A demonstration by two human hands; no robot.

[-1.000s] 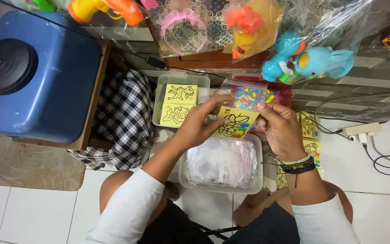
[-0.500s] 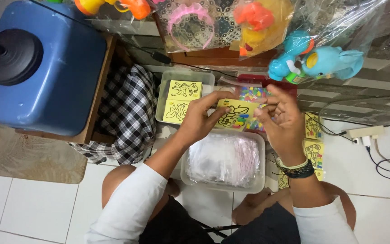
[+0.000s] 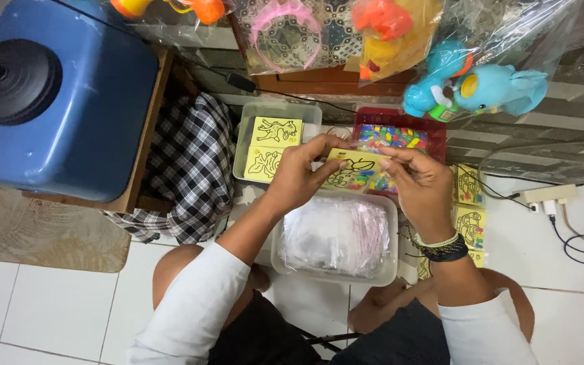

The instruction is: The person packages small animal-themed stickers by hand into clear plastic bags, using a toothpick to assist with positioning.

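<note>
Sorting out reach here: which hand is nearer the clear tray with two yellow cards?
Left. The left hand sits just beside the clear tray; the right hand is farther off, by the red tray.

Flat yellow paper card (image 3: 356,169) carries black line drawings, partly coloured in, perhaps. Crumpled black-and-white checked cloth (image 3: 194,165). Boxy blue plastic container (image 3: 69,101). Red plastic tray (image 3: 434,128) holds multicoloured bits. White tiled floor (image 3: 69,304).

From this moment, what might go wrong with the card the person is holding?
The yellow card is pinched by its edges between the left hand and right hand, so it may bend or slip. It hangs over the red tray of small coloured pieces and the clear tub of plastic bags; a dropped card could land among them or scatter pieces.
</note>
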